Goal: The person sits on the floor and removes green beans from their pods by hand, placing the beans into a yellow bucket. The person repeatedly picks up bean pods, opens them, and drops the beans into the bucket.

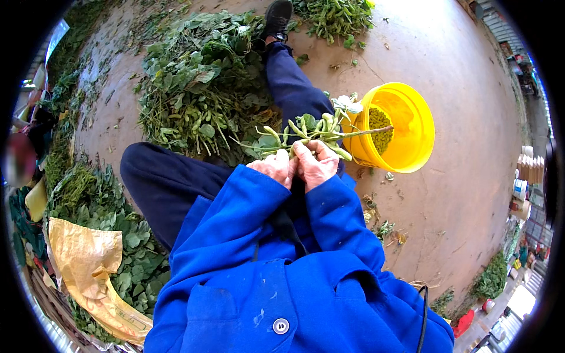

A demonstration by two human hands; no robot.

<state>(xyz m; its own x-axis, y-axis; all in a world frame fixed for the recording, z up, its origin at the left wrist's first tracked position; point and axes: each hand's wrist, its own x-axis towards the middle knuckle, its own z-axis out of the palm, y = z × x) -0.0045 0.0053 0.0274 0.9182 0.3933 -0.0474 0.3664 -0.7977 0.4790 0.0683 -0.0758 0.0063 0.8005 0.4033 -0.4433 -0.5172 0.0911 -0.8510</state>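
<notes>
Both of my hands meet over my lap at a soybean stalk with green pods and a few leaves. My left hand grips the stalk's left part, its fingers curled in. Thumb and forefinger of my right hand pinch at a pod close beside the left fingers; the exact contact is partly hidden. Plump pods hang along the stem above the hands. The stalk's brown end reaches across the mouth of a yellow bucket, which leans toward me and holds shelled green beans or small pods.
A large heap of soybean plants lies beyond my bent left leg. Another pile sits past my shoe. More leaves and a yellow woven sack are at the left. Scattered leaf scraps dot the concrete floor.
</notes>
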